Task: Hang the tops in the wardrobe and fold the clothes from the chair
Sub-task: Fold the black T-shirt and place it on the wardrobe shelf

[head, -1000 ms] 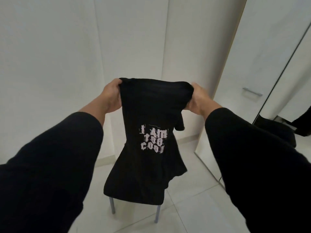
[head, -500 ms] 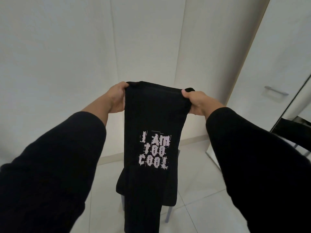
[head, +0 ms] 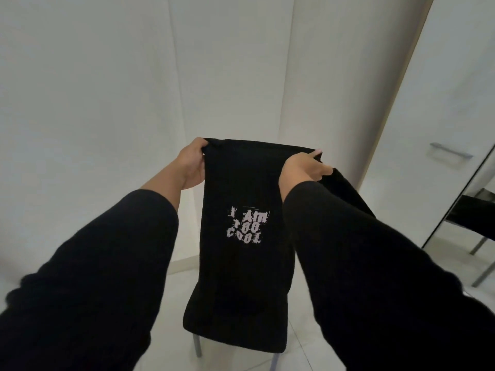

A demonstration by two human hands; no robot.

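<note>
Black printed top (head: pixel 241 199) hangs lengthwise-folded above the chair (head: pixel 235 325) at 6 o'clock. Left hand (head: pixel 191 163) grip clamped on its upper corner at 9 o'clock; right hand (head: pixel 302 166) likewise at 3 o'clock. Judged: folding mid-way, cross-fold outstanding; no hanging evidenced.

Home bedroom: white wardrobe doors (head: pixel 442 103)

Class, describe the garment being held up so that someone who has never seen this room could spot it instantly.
Start at the black chair on the white tiled floor. Directly above it, the left hand and right hand grip the top corners of a black top. Its pale "I AM TOO COOL" print distinguishes it from the plain black chair and sleeves.
</note>
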